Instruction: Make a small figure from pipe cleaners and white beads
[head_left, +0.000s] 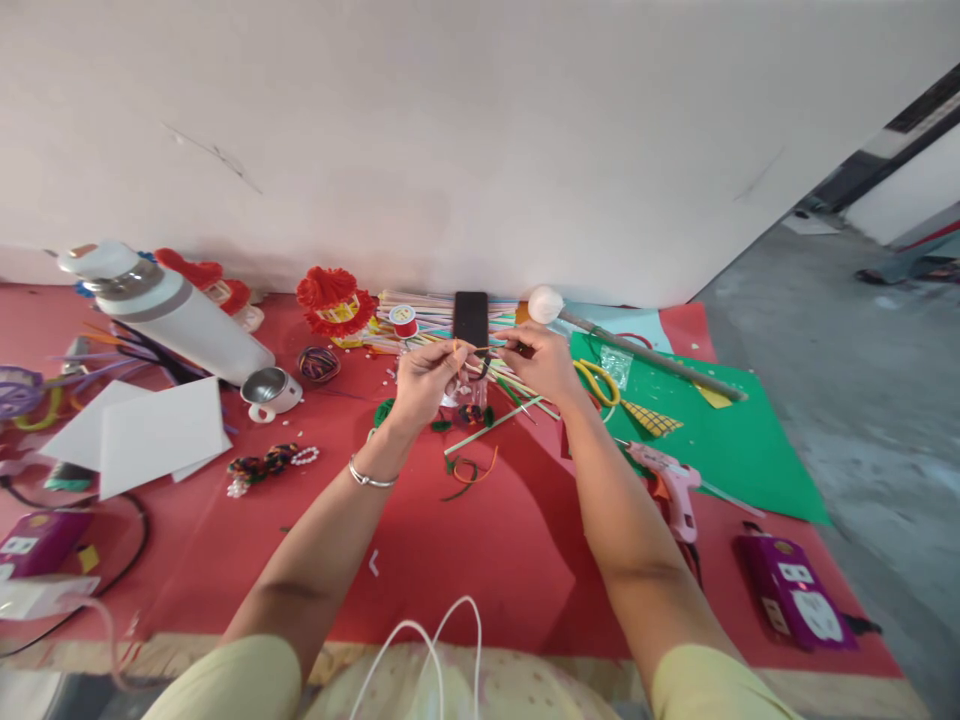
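Observation:
My left hand [429, 380] and my right hand [541, 362] are raised over the middle of the table, each pinching a thin strand of orange yarn [475, 348] between thumb and fingers. The strand runs across the short gap between them, and a dark piece hangs near the right fingertips. Under the hands are small dark pom-pom shapes [471, 413] and a clear item, partly hidden. A green yarn bundle [384, 411] is beside my left wrist. Loose orange and green yarn ends [472, 474] lie nearer me, below a pale green stick [491, 425].
Behind the hands lie a phone [471, 318], a red thread spool [403, 321] and several paper sticks. At left are a white bottle [176, 310], a steel cup [271, 392] and white cards [161, 435]. Yellow-handled scissors [596, 383], a pink glue gun [673, 485] and a purple power box [796, 590] are at right.

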